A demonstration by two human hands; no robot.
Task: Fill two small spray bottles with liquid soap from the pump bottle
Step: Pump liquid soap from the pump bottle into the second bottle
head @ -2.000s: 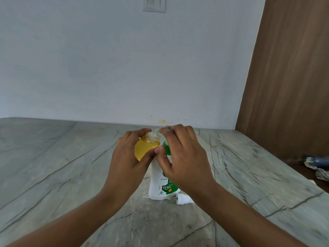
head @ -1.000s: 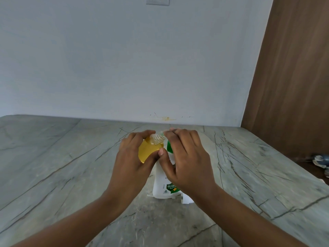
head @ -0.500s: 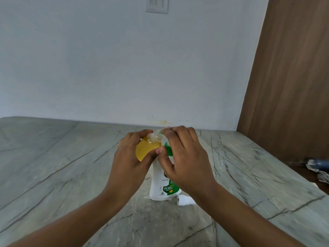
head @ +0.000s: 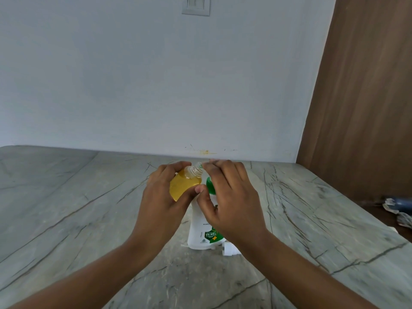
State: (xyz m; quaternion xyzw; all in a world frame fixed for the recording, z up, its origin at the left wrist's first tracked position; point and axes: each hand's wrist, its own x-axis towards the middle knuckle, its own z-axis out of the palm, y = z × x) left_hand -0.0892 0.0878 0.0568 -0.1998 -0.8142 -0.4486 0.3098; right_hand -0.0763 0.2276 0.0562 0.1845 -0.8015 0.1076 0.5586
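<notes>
My left hand (head: 162,197) grips a small clear spray bottle (head: 184,186) that holds yellow liquid soap. The bottle is tilted, and its open threaded neck (head: 196,171) points up and to the right. My right hand (head: 229,197) curls over the top of the white pump bottle (head: 200,233), which has a green label and stands on the marble counter. Its fingertips reach the small bottle's neck and its thumb touches the yellow body. The pump head is hidden under that hand. A white spray cap (head: 229,249) lies at the pump bottle's base.
The grey veined marble counter (head: 66,208) runs back to a pale wall. A brown wooden panel (head: 361,108) stands at the right. Past the counter's right edge lie crumpled paper and a dark object (head: 399,208). A switch plate (head: 195,5) is high on the wall.
Both hands keep the same pose on the two bottles. Only the view sways slightly.
</notes>
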